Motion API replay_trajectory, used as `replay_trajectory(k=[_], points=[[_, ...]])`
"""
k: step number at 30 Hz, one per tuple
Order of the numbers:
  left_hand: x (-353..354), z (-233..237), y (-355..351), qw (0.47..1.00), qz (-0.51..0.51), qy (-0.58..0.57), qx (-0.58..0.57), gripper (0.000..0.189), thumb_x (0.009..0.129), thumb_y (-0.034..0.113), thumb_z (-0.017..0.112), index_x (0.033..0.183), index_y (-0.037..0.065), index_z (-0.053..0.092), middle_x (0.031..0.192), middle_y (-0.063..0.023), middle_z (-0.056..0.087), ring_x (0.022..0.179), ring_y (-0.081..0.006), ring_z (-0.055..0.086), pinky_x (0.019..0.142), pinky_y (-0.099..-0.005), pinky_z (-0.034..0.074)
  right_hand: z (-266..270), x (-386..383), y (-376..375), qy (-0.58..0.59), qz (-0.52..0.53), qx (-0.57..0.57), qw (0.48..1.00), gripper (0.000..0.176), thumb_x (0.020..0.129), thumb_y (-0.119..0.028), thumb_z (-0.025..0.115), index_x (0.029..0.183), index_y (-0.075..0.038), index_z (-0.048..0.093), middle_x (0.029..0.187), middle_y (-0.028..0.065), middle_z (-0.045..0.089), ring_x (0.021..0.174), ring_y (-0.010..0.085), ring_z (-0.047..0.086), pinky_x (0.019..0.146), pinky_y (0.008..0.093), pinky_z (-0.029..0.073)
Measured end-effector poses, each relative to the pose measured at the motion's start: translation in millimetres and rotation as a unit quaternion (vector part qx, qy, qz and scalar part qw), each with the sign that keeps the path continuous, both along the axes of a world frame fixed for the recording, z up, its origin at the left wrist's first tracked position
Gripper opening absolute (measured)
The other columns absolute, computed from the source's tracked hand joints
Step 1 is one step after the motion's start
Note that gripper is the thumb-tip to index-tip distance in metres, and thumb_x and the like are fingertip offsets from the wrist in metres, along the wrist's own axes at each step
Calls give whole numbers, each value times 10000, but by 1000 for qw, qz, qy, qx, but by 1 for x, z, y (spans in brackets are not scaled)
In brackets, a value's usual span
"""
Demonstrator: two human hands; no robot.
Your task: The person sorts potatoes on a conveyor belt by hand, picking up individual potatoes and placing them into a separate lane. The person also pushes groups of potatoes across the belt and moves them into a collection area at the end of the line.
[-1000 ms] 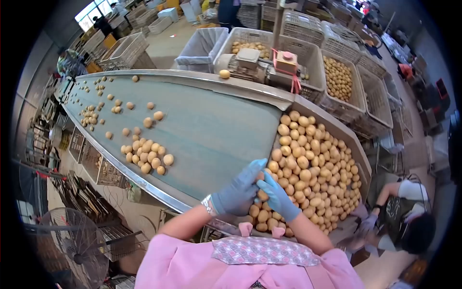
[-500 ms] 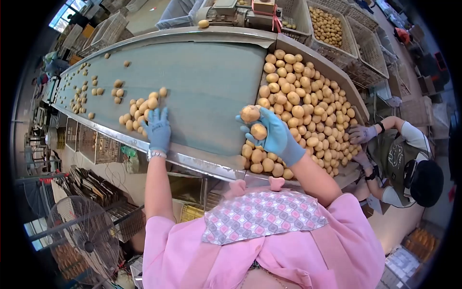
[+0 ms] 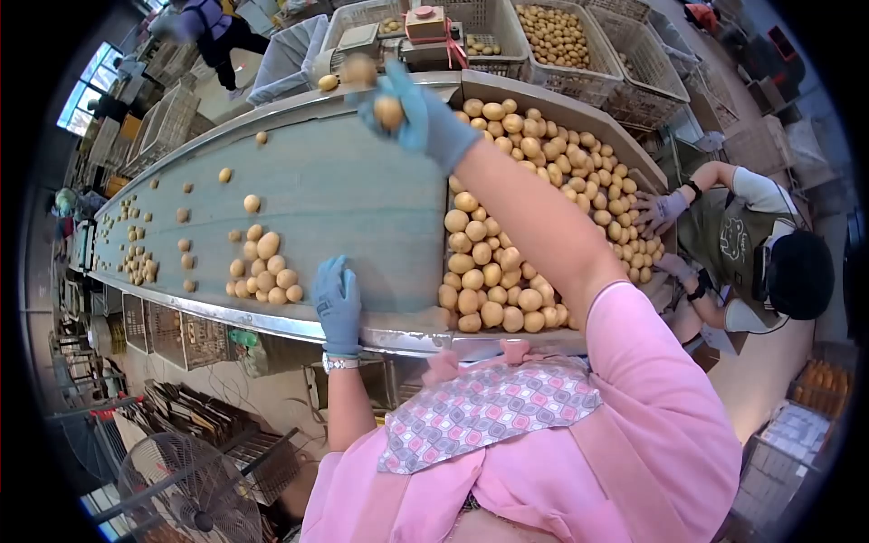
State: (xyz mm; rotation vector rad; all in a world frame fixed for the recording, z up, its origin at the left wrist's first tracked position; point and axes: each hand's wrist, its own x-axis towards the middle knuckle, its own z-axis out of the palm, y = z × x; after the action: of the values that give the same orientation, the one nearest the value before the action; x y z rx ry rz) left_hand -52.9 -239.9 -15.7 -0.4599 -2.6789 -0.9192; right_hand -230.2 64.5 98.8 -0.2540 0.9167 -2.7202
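Since ~0.5 s ago the right hand [image 3: 418,113] has swung off the heap [image 3: 507,262], now behind its wrist, arm stretched nearly straight, fingers closed on two potatoes [image 3: 389,111]. The left hand [image 3: 337,303] has pulled back to the belt [image 3: 362,199] rim, flat & empty. Potatoes look firm, light, round, prob. roll easily, so best cupped in palm w/ fingers wrapped.

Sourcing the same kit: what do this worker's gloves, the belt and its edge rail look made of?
Gloves on the left hand and the right hand, which grips a potato: thin, skin-tight matte blue, likely nitrile. Belt: smooth matte grey-green, probably rubber or PVC. Edge rail: bright, reflective, apparently stainless steel.
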Motion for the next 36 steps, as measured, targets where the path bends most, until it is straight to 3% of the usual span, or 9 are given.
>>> replay_trajectory(k=[10,15,18,20,21,23,27,32,36], points=[[-38,-9,-56,966,-71,-203,145,367,1014,197,675,1317,-9,685,1344,-159,688,1277,-272,630,1104,-380,482,-68,178,0,-243,110,-87,960,566,1069,-304,538,1564,-46,445,1494,162,564,1311,298,613,1160,490,501],[-107,-14,-100,986,55,-81,-134,245,1005,145,619,1179,24,742,1208,-200,725,1127,-367,669,1024,-404,524,-54,222,-8,-84,21,187,979,711,948,-102,569,1623,-28,361,1518,183,545,1389,314,554,1221,447,414],[-45,20,-10,945,47,-49,320,351,1082,184,611,1377,-4,648,1276,-99,711,1171,-190,661,1050,-332,520,-45,223,-21,132,-43,364,921,869,859,10,591,1670,-22,280,1543,205,527,1432,309,520,1228,408,376],[31,66,48,697,-68,-338,628,546,1138,315,493,1596,29,414,1515,-65,528,1342,-196,543,1116,-374,479,-33,233,-39,218,-32,482,848,842,886,-32,639,1659,-25,305,1533,227,531,1419,333,533,1210,423,397],[56,45,57,871,-166,-158,435,628,1139,392,459,1633,26,331,1564,-94,457,1425,-243,477,1152,-396,451,-31,236,-49,277,-25,517,809,837,893,-48,667,1652,-23,315,1524,234,536,1412,348,539,1194,426,416],[95,62,76,726,-79,-328,600,593,1132,402,455,1569,1,411,1431,-125,563,1214,-222,612,1012,-336,526,-19,249,-61,321,15,541,777,799,905,-34,681,1630,-4,348,1534,209,541,1401,330,558,1181,409,433],[148,41,19,741,210,-117,627,411,1140,349,442,1361,23,561,1096,-82,668,669,-77,496,596,-198,432,-25,262,-59,389,3,585,712,747,919,-88,734,1588,-2,415,1468,238,573,1320,393,603,1101,443,490],[208,-178,-155,554,488,-135,661,253,1075,264,608,1286,124,608,1156,-93,697,965,-214,673,775,-321,589,-51,278,-33,155,25,557,815,606,989,-73,640,1565,4,467,1452,188,609,1270,288,644,1089,405,515],[186,-178,-209,794,515,-72,315,446,1103,260,544,1438,-32,513,1440,-214,582,1266,-362,578,1081,-447,469,-70,302,7,96,6,554,827,602,992,-78,651,1560,1,469,1420,175,633,1238,283,660,1073,399,518]])
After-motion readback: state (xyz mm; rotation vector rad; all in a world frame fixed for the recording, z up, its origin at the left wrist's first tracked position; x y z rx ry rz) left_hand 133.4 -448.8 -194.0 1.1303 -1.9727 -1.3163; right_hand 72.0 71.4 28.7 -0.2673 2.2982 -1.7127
